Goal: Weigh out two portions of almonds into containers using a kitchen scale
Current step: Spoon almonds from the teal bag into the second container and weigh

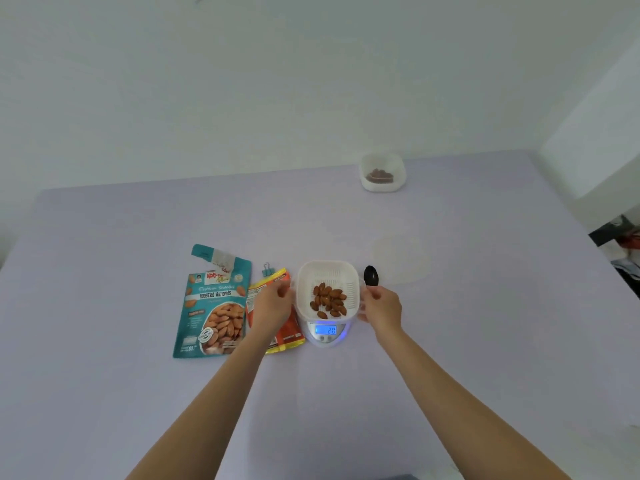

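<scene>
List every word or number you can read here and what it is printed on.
"Roasted Almonds": front of the teal bag.
"Protein snacks": same bag, the line above, faint.
"85": same bag, bottom left corner.
"20": scale display.
Brand logo on the teal bag: too blurred to read.
Orange packet: print too blurred to read.

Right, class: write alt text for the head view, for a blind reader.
A left hand and right hand flank a white container of almonds on a kitchen scale reading 20. A teal bag and orange bag lie to its left, a black spoon to its right, a second container farther back.
</scene>
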